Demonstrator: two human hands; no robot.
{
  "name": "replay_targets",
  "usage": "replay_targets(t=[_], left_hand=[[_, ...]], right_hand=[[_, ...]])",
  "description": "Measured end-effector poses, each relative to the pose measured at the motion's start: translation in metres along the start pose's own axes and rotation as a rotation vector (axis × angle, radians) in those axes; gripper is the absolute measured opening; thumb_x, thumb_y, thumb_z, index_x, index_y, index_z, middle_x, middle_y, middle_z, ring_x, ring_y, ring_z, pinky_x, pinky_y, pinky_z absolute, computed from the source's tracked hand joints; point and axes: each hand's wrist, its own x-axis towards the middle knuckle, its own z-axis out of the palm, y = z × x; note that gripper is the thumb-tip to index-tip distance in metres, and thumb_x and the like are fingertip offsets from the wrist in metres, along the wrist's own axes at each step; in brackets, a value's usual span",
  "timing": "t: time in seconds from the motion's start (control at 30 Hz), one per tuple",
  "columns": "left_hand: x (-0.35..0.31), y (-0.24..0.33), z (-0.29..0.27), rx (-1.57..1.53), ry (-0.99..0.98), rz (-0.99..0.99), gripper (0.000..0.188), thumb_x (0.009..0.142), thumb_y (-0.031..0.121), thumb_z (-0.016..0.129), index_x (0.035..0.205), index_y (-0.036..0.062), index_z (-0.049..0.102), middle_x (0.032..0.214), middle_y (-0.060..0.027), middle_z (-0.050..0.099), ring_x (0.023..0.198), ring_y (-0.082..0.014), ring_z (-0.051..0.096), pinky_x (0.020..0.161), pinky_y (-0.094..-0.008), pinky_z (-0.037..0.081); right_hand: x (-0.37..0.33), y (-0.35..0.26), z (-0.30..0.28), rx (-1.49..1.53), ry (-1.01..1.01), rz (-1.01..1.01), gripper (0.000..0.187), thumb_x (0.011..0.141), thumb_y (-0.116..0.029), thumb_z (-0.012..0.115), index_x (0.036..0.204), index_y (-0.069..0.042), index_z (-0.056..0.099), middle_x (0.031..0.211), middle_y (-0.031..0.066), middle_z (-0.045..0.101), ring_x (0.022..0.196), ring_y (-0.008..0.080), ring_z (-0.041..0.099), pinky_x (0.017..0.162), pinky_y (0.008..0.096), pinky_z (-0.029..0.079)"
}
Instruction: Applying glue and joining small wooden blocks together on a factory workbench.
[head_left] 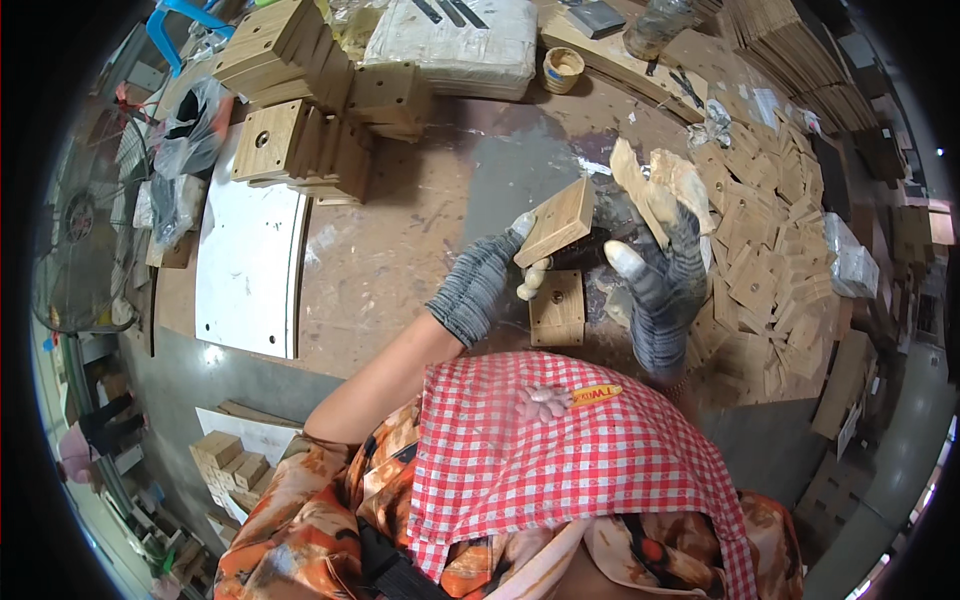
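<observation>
My left hand (480, 285), in a grey knit glove with pale fingertips, grips a light wooden block (560, 222) and holds it tilted above the table. Below it a flat wooden piece (557, 310) with a dark hole lies near the table's front edge. To the right, my gloved right hand (668, 290) is raised with its thumb apart. A crumpled tan rag (680, 180) sits at its fingers, which are partly hidden behind it. A dark grey patch (510, 175) marks the tabletop beyond the block.
Stacked wooden blocks (290, 150) stand at the far left, behind a white board (250, 270). Many loose wooden pieces (760, 230) are heaped on the right. A wrapped white package (450, 50) and small cup (562, 70) stand at the back; a fan (85, 230) is left.
</observation>
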Motion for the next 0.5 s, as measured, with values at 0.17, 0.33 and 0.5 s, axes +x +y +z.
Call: replay_targets(t=[0.17, 0.33, 0.5], left_hand=[[-0.019, 0.006, 0.018, 0.066, 0.072, 0.016, 0.036, 0.096, 0.036, 0.053, 0.088, 0.0013, 0.060, 0.063, -0.0014, 0.056, 0.051, -0.0098, 0.051, 0.047, -0.0207, 0.041], [-0.019, 0.004, 0.018, 0.137, 0.220, 0.175, 0.045, 0.095, 0.032, 0.056, 0.125, -0.0018, 0.052, 0.097, -0.0063, 0.064, 0.074, -0.0085, 0.059, 0.060, -0.0198, 0.048], [-0.020, 0.007, 0.008, 0.112, 0.037, 0.276, 0.057, 0.095, 0.029, 0.056, 0.139, -0.0019, 0.036, 0.105, -0.0088, 0.062, 0.081, -0.0099, 0.060, 0.063, -0.0208, 0.049]], right_hand=[[0.011, -0.013, 0.009, -0.430, -0.210, -0.280, 0.047, 0.074, -0.007, 0.072, 0.118, -0.001, 0.057, 0.120, 0.0128, 0.057, 0.113, 0.0272, 0.053, 0.100, 0.0370, 0.039], [0.003, 0.002, 0.010, -0.706, -0.224, -0.460, 0.045, 0.075, -0.011, 0.071, 0.118, -0.003, 0.059, 0.118, 0.0140, 0.059, 0.112, 0.0312, 0.054, 0.099, 0.0413, 0.041], [0.008, 0.004, 0.000, -0.672, -0.354, -0.412, 0.048, 0.072, -0.001, 0.072, 0.118, -0.003, 0.058, 0.122, 0.0113, 0.055, 0.112, 0.0266, 0.051, 0.099, 0.0375, 0.041]])
